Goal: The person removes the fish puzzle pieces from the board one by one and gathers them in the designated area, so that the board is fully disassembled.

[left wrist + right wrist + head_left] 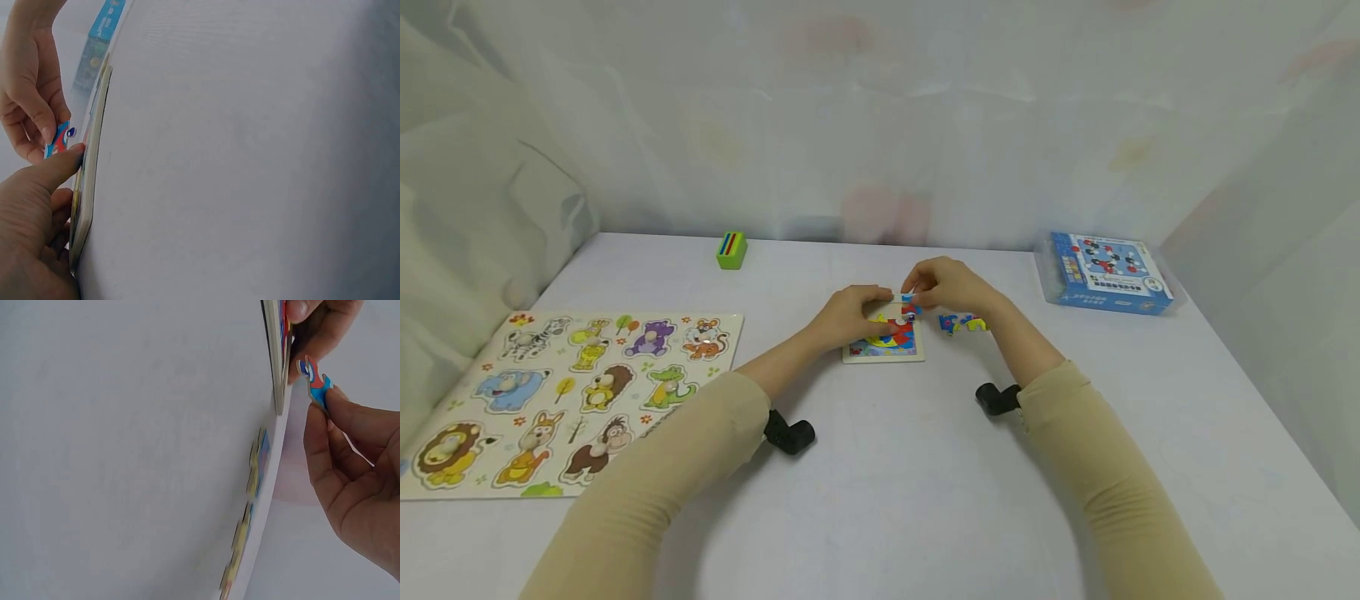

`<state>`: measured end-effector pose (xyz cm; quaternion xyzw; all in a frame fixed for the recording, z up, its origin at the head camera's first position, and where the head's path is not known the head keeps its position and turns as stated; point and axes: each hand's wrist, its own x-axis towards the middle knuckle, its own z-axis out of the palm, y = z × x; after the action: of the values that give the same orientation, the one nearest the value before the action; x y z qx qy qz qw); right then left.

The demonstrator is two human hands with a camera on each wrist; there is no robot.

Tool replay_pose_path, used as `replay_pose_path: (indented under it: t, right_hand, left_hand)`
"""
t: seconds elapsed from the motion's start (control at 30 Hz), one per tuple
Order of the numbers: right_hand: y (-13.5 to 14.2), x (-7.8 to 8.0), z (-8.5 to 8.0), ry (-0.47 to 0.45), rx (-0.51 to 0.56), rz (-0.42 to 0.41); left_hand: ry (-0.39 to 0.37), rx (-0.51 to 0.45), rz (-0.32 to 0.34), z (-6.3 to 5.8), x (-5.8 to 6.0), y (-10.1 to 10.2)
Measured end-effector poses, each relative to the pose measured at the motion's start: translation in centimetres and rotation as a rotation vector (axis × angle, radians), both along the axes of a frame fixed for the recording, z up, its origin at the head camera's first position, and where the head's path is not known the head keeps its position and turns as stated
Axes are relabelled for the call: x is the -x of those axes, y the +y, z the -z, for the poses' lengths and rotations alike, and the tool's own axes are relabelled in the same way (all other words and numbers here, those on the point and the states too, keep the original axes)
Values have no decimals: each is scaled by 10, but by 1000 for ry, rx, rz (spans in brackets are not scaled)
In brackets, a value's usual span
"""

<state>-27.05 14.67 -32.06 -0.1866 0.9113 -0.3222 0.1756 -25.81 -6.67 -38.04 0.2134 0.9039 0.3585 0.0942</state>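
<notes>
A small square jigsaw puzzle board [883,359] lies mid-table, with a pale frame and a red, yellow and blue picture partly filled in. At its left side my left hand [844,318] grips the board, thumb over the top and fingers by the edge. My right hand [953,285] pinches a blue and red puzzle piece [317,386] between thumb and fingertips, raised above the board's upper right part. Right of the board lie loose puzzle pieces [950,323], blue and yellow, seen edge-on in the right wrist view.
A large animal peg puzzle [568,358] covers the table's left side. At the back left stands a green block [732,251] with coloured stripes. A blue box [1108,273] in clear plastic sits at the back right. Fabric walls close off the back and sides.
</notes>
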Motion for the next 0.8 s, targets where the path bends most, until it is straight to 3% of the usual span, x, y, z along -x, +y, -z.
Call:
replay_pose_path:
  t: [0.57,0.8]
  right_hand:
    - [61,-2,0,-29,37,58]
    - [83,-4,-2,-61,32,42]
  left_hand:
    - [-7,11,-12,0,-1,1]
    - [-6,6,-10,0,-1,0]
